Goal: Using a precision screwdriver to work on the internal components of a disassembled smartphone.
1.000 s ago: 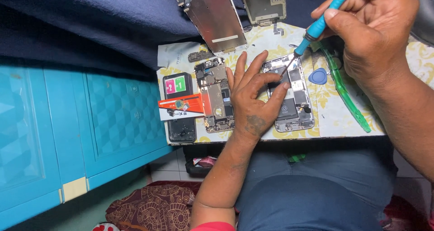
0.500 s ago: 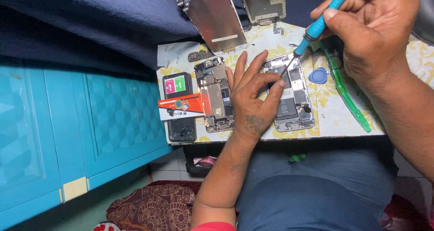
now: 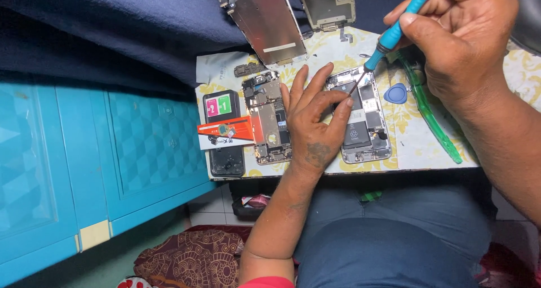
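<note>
Head view, nearest first: left hand (image 3: 313, 127) lies flat, fingers spread wide, pinning an opened phone (image 3: 360, 116) whose shell holds battery and boards. Right hand (image 3: 459, 37) grips a blue screwdriver (image 3: 394, 34), tip inside that phone. Beyond, two detached screen panels (image 3: 265, 20) lean at the mat's (image 3: 406, 136) far edge.

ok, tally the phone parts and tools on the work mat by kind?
Opened phone bodies: 2
Detached screen panels: 2
Blue screwdriver: 1
Blue triangular pick: 1
Green pry tool: 1
Total: 7
</note>
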